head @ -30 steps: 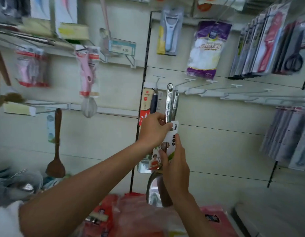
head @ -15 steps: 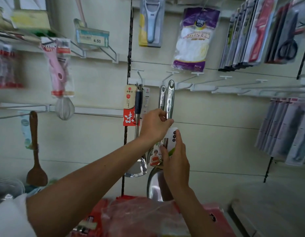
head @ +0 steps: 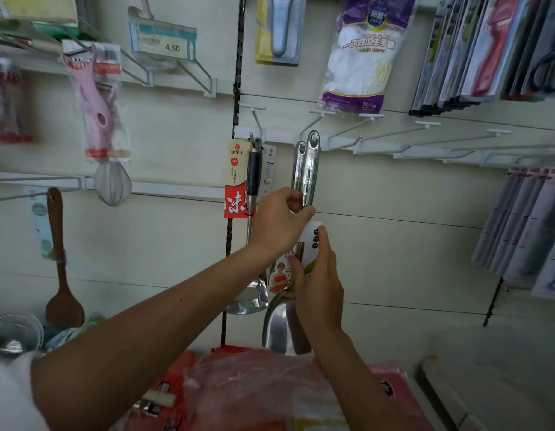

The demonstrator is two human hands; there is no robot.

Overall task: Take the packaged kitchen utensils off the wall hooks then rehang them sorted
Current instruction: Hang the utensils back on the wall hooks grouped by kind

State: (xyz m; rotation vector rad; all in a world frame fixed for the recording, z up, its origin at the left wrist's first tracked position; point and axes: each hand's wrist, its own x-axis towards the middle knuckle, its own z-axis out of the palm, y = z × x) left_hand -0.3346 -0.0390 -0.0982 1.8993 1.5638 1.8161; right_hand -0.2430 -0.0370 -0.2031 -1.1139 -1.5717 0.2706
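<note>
The left hand (head: pixel 282 219) pinches the handles of two steel utensils (head: pixel 308 169), tops raised beside a wall hook (head: pixel 312 124), while the right hand (head: pixel 319 281) curls round their label card (head: pixel 312 241), probably steadying the pair for hanging.

I was looking at a shop: a price tag (head: pixel 162 42) reading 4.50, packaged utensils on wall hooks (head: pixel 341 136).

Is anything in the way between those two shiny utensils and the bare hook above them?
Nothing visible. The utensils, held in the left hand, have their handle tops right by the hook; the ladle hangs apart, to their left.
</note>
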